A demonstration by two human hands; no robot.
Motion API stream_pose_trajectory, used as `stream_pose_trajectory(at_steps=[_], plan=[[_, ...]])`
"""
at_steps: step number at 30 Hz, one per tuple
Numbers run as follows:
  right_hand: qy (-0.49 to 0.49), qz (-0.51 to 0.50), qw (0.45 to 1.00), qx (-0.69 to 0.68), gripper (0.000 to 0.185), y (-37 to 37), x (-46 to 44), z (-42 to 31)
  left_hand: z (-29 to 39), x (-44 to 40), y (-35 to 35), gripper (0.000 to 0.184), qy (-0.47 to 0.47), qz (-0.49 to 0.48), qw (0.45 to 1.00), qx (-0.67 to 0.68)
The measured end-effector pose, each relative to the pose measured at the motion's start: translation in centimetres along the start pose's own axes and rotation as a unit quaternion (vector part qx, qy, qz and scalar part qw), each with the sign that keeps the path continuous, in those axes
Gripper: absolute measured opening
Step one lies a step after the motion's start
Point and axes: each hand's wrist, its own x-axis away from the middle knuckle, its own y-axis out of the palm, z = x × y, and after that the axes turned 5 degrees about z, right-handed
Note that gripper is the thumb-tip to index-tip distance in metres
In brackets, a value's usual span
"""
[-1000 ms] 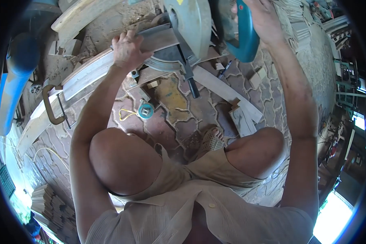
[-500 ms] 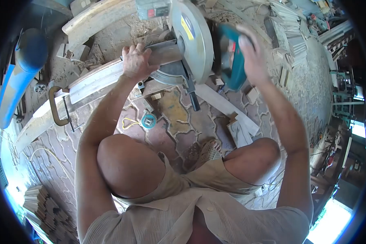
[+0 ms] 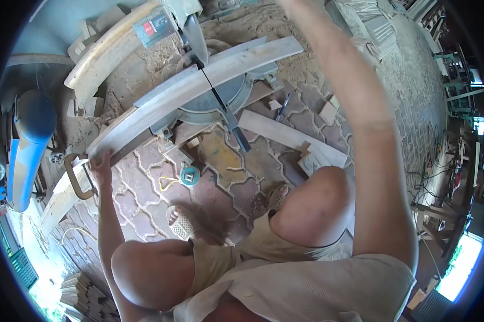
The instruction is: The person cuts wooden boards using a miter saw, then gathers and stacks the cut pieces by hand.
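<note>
A long pale wooden board (image 3: 172, 107) lies across the miter saw (image 3: 199, 110), over its slotted base. The saw's head with its blade (image 3: 194, 40) is raised at the top, above the board. My left hand (image 3: 99, 167) is at the board's left end, fingers closed around its edge, close beside a brown C-clamp (image 3: 76, 180). My right arm reaches up past the top edge of the view; the hand itself is out of sight.
A teal tape measure (image 3: 189, 176) with a yellow strap lies on the paving. A pen (image 3: 284, 106) and an offcut board (image 3: 290, 135) lie right of the saw base. A blue cylinder (image 3: 30, 150) stands at left. Stacked strips (image 3: 381, 32) lie at upper right.
My left hand has moved from beside the blade to the board's far left end. The saw head has lifted up and left, and my right hand has left its handle and the view.
</note>
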Motion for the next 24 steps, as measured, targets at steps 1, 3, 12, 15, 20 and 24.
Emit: stream_pose_trajectory(at_steps=[1,3,12,15,20,24], plan=[[0.033,0.069,0.996,0.037,0.049,-2.2,0.4,4.5,-0.3,-0.1,0.0,0.070,0.002,0.004,1.000,0.002],[0.156,0.162,0.971,0.081,0.057,-5.9,1.9,14.3,-3.2,-1.2,1.1,0.053,0.060,-0.059,0.995,0.048],[0.266,0.299,0.899,-0.178,0.024,-8.1,10.5,21.9,6.2,2.7,-5.3,0.103,0.181,-0.211,0.955,-0.100],[0.211,0.358,0.893,-0.173,0.012,-12.4,14.3,19.8,5.5,2.4,-3.5,0.094,0.283,-0.204,0.926,-0.142],[0.218,0.542,0.780,-0.225,0.012,-25.4,21.1,21.7,7.1,1.8,-3.3,0.082,0.281,-0.271,0.904,-0.173],[0.160,0.571,0.765,-0.251,0.024,-34.2,19.2,21.8,8.2,2.1,-4.1,0.080,0.328,-0.280,0.867,-0.249]])
